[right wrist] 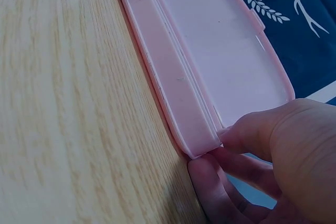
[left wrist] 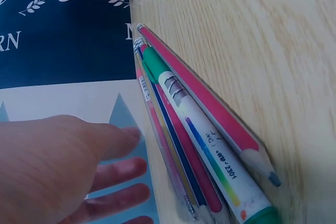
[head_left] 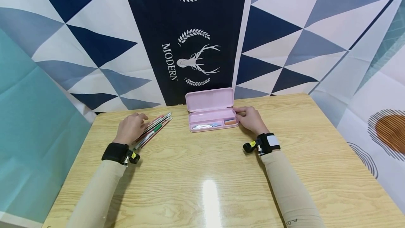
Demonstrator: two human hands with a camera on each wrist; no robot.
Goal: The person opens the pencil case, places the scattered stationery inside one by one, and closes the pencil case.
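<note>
A pink pencil case (head_left: 209,116) lies with its lid (head_left: 210,99) raised at the back of the table. My right hand (head_left: 252,120) pinches its right end, thumb at the rim and fingers against the outer side. Inside its front part are a slim light-blue item (head_left: 206,126) and small orange and blue blocks (head_left: 230,121). To the left, my left hand (head_left: 130,129) is beside a loose bundle of pencils, its fingers apart. A pink pencil (left wrist: 205,95) and a white marker (left wrist: 202,140) with green ends lie uppermost there, over several thinner pencils or pens.
A wooden table (head_left: 183,171) spreads out before me, with a bright light reflection near its front. Patterned cloth (head_left: 196,17) hangs right behind the case and along the table's back edge. Black straps with small cameras sit on both wrists.
</note>
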